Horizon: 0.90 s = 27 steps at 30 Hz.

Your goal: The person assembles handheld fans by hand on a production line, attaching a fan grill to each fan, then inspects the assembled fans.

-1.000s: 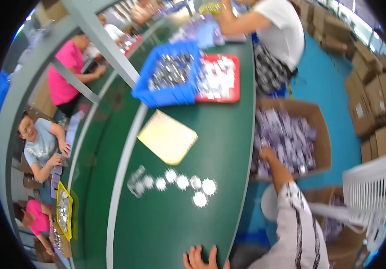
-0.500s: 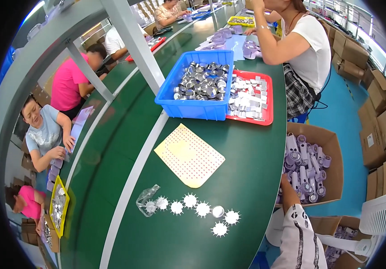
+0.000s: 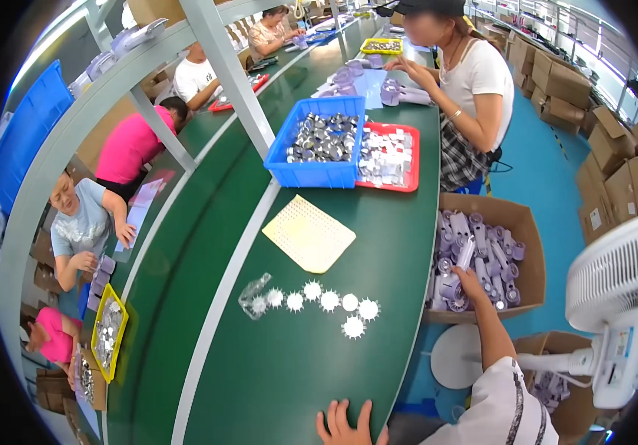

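My right hand (image 3: 468, 285) reaches into an open cardboard box (image 3: 530, 285) on the right of the bench. Its fingers are closed round a lavender plastic housing with a handle (image 3: 466, 254), which looks like a hand-held fan body. Many similar lavender housings (image 3: 494, 271) fill the box. At the bench's near edge, my left hand (image 3: 347, 426) lies with spread fingers on the green surface and holds nothing. Ahead of it several white spiky discs (image 3: 329, 300) form a bent row. A plain round piece (image 3: 350, 302) sits among them, and a crumpled clear bag (image 3: 254, 297) lies at the left end.
A pale yellow dotted sheet (image 3: 309, 234) lies beyond the discs. Farther back stand a blue bin (image 3: 311, 175) of round metal parts and a red tray (image 3: 414, 174) of small silvery pieces. A white fan (image 3: 604, 274) rises at right. Co-workers sit along both sides.
My right hand has come up into sight within the box, holding a lavender housing. My left hand has appeared on the bench edge. The view has shifted, and the co-worker at right has lowered a hand.
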Motion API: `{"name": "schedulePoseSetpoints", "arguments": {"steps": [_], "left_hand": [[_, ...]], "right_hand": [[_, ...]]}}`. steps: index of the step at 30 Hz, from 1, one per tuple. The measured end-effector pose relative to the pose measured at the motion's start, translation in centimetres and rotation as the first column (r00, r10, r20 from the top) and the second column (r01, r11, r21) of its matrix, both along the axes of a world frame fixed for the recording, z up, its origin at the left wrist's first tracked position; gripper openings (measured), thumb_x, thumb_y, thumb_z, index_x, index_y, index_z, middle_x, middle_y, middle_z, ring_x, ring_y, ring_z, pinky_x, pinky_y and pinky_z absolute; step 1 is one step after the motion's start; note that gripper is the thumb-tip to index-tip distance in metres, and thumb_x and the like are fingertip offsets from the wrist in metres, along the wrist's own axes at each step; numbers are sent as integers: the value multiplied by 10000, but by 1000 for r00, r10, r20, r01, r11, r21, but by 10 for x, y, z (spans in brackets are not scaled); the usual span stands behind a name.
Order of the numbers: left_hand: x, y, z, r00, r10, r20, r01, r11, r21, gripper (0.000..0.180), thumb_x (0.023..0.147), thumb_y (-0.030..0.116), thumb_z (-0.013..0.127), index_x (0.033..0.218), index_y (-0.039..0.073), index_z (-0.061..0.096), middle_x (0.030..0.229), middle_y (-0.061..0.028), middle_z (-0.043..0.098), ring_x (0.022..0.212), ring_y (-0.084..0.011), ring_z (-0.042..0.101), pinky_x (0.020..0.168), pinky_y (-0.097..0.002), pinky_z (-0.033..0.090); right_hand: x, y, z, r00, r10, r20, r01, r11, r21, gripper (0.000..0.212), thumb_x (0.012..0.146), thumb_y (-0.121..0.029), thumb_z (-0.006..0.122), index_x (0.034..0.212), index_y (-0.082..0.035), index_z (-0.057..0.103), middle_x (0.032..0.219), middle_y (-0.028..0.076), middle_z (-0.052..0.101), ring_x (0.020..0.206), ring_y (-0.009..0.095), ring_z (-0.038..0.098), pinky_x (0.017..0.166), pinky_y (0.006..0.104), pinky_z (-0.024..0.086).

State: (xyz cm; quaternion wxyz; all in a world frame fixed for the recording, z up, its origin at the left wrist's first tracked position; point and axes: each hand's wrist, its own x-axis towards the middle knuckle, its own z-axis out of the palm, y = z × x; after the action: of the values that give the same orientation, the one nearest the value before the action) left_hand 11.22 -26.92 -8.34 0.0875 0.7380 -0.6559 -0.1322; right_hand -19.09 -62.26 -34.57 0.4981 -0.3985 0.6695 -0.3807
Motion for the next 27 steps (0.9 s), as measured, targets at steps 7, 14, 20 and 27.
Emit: {"name": "schedulePoseSetpoints", "arguments": {"steps": [7, 14, 20, 27], "left_hand": [[11, 4, -2, 977, -61, -207, 1, 960, -280, 619, 836, 432, 770, 1330, 97, 606, 1388, -191, 517, 1379, -400, 416, 1177, -600, 233], [73, 6, -10, -146, -50, -988, -606, 794, 50, 373, 1053, 309, 565, 1290, 22, 584, 1202, -118, 675, 1066, -248, 682, 954, -388, 556], [176, 105, 58, -45, 19, -999, -604, 796, 42, 500, 1090, 372, 444, 1400, -15, 515, 1288, -200, 654, 1051, -264, 694, 915, -384, 578], [158, 208, 14, -145, 201, -969, -703, 668, 244, 458, 1045, 237, 576, 1436, 13, 493, 1301, -176, 643, 1121, -264, 670, 980, -384, 559]], "right_hand": [[-11, 152, 141, 971, 220, -97, -230, 967, -107, 467, 909, -306, 743, 1217, -5, 564, 1027, 63, 596, 926, 157, 571, 792, 315, 472], [96, 221, 343, 476, 717, -509, -874, 321, -365, 669, 776, -313, 794, 1309, 34, 587, 1455, 247, 386, 1332, 389, 430, 1131, 430, 348], [278, 266, 403, -285, 403, -870, -714, -695, -87, 450, 734, -339, 775, 1052, -27, 711, 1294, 211, 517, 1173, 370, 520, 1000, 451, 444], [412, 332, 346, -306, -521, -797, -16, -834, 552, 322, 676, -365, 795, 904, -137, 802, 1182, 62, 571, 1135, 238, 518, 965, 352, 439]]}}
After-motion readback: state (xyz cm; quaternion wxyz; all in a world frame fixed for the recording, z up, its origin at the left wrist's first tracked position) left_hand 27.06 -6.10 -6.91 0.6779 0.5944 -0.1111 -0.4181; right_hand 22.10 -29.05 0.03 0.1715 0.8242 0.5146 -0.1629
